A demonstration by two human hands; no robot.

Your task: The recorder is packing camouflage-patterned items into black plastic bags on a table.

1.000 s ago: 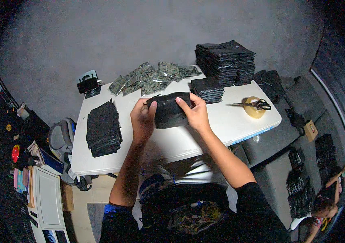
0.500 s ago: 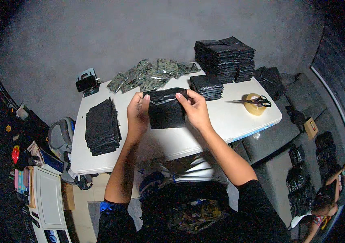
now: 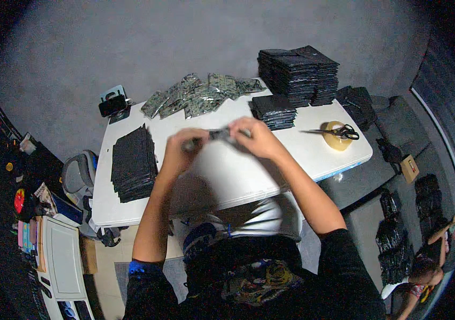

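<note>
Both my hands are raised over the white table [image 3: 238, 176] and grip one dark flat pouch [image 3: 218, 134] between them, seen nearly edge-on and blurred. My left hand [image 3: 180, 149] pinches its left end, my right hand [image 3: 254, 137] its right end. A heap of greenish printed packets [image 3: 200, 96] lies on the table beyond the hands. A stack of black flat pouches [image 3: 133, 162] sits to the left of my left hand.
A tall pile of black pouches [image 3: 299, 74] and a lower pile [image 3: 274, 110] stand at the table's far right. Scissors [image 3: 334, 131] rest on a tape roll [image 3: 338, 140]. A phone on a stand [image 3: 113, 103] is at the far left corner. Another person [image 3: 425, 266] sits low right.
The pouch was held flat and face-up between my hands; now it is lifted and turned almost edge-on, and my hands have moved slightly apart toward me.
</note>
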